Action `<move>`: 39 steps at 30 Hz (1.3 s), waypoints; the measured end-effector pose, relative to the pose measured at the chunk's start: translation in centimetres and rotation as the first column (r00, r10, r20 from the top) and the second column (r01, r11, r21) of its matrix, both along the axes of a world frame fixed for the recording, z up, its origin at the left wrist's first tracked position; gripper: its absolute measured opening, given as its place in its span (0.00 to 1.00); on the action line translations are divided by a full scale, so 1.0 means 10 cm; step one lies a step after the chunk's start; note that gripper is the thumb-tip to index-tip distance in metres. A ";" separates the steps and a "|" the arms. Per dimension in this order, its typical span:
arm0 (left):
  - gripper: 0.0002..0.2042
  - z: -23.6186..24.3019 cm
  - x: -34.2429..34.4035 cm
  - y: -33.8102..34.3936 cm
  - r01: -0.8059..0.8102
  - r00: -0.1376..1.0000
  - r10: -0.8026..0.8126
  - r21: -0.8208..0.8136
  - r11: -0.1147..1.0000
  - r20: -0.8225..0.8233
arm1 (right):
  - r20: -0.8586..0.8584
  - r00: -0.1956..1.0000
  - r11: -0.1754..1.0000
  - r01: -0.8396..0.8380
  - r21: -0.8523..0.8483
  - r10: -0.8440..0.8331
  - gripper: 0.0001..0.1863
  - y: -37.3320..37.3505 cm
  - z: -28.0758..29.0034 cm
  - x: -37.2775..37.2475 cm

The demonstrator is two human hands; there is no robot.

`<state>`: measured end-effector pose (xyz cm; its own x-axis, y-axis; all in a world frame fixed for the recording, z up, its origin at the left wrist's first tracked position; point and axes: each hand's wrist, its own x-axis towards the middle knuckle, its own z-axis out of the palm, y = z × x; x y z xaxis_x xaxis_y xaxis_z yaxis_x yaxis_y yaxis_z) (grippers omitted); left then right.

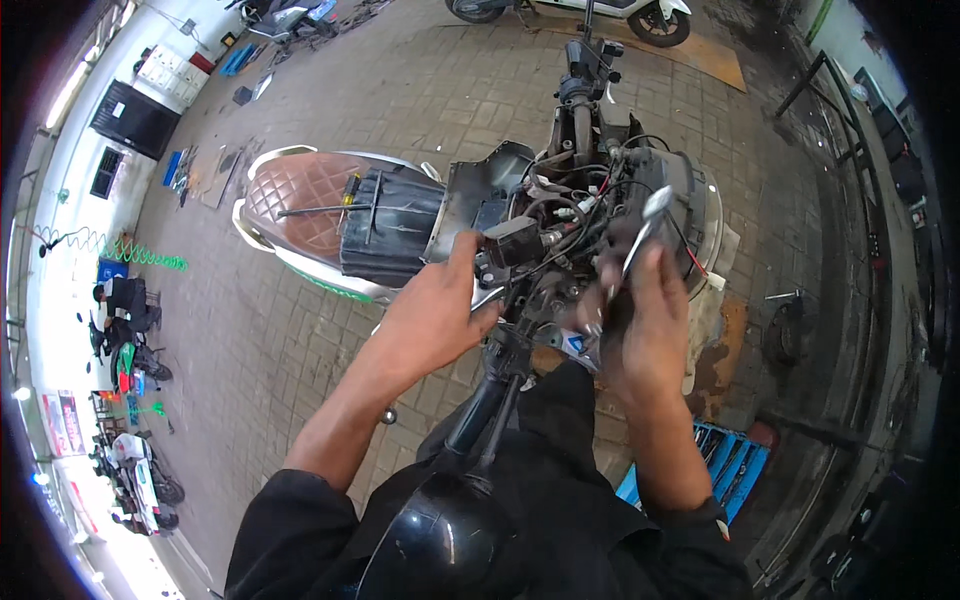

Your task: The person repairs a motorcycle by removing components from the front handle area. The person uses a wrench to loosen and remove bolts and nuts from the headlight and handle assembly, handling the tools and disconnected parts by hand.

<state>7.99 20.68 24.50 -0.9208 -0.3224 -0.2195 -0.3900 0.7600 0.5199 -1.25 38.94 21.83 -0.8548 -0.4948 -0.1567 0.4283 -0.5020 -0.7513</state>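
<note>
In front of me stands a motor scooter with its front covers off, showing wiring and a black box-shaped part (512, 243). My left hand (425, 315) reaches to the near side of this box, index finger and thumb stretched apart. A short shiny metal piece (487, 298) shows between them; the other fingers are hidden. My right hand (650, 330), smeared by motion, is closed around a silver wrench (654, 208) over the right part of the wiring. The tool's bright head points up and away from me; its lower end is blurred.
A brown quilted seat (310, 200) with a black plastic panel (395, 225) on it lies to the left. The near handlebar (468, 420) and its mirror (435, 545) stand before my body. A blue slatted stand (735, 465) is at lower right. Other scooters (655, 20) are parked farther off.
</note>
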 end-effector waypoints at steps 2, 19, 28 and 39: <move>0.32 0.10 -0.06 0.05 0.029 0.988 -0.008 -0.133 0.991 0.154 | 0.154 0.974 0.979 -0.180 0.096 0.164 0.16 0.21 -0.12 0.14; 0.21 0.25 -0.37 -0.19 0.315 0.912 -0.227 -0.228 0.921 0.342 | -0.536 0.719 0.716 0.076 0.693 0.443 0.09 -0.08 -0.39 0.32; 0.22 0.21 -0.36 -0.19 0.286 0.923 -0.210 -0.207 0.936 0.322 | -0.645 0.600 0.710 0.174 0.682 0.472 0.13 -0.09 -0.46 0.28; 0.17 -0.14 -0.07 0.05 0.117 0.988 -0.085 -0.262 0.958 0.130 | -0.509 0.293 0.492 0.136 0.860 0.809 0.17 -0.02 -0.05 -0.03</move>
<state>7.28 21.13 23.13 -0.9249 -0.2909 -0.2449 -0.3497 0.9036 0.2472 -1.51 38.73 21.30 -0.4664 -0.8846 0.0040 -0.6536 0.3415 -0.6753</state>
